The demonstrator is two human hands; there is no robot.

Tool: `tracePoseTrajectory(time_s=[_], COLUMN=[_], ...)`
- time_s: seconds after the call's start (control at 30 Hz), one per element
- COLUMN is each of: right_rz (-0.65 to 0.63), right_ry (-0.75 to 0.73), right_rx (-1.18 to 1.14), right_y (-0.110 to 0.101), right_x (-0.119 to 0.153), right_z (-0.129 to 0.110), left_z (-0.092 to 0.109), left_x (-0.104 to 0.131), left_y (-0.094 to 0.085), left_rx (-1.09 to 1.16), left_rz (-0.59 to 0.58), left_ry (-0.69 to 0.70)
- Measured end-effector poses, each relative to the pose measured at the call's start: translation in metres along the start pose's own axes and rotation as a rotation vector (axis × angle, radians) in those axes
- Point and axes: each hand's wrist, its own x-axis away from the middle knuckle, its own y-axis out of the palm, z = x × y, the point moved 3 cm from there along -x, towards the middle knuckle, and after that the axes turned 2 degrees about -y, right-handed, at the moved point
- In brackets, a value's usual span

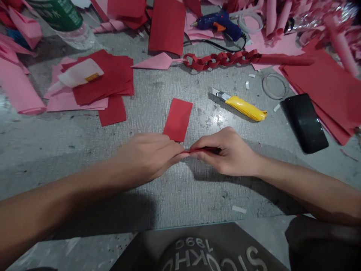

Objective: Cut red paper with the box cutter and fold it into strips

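Between my two hands is a narrow folded piece of red paper [203, 149], mostly covered by fingers. My left hand [150, 155] pinches its left end, thumb underneath and fingers on top. On the other end, my right hand [227, 152] is closed, thumb and forefinger pressed together. A flat red paper rectangle [178, 119] lies on the table just beyond my left fingertips. Past my right hand rests a yellow utility knife [244, 107] with its blade end pointing left. Farther back lies a red paper chain [222, 60] with a rolled red tail.
Stacked red and pink paper [118, 77] lies left, a white glue bottle [81, 73] on it. A blue glue gun [217, 24] and a plastic bottle [76, 37] stand at the back. Right are a tape roll [263, 86], a black phone [306, 124] and red sheets [335, 98].
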Motion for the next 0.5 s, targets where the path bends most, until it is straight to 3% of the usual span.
tracePoseTrajectory(time_s=[0.5], right_rz=[-0.109], right_ry=[0.066], right_rx=[-0.105], right_y=[-0.019], right_x=[-0.004], right_z=[0.008], left_z=[-0.008], left_x=[-0.003], left_y=[-0.006], left_rx=[0.038], left_rz=[-0.010], left_ry=[-0.089])
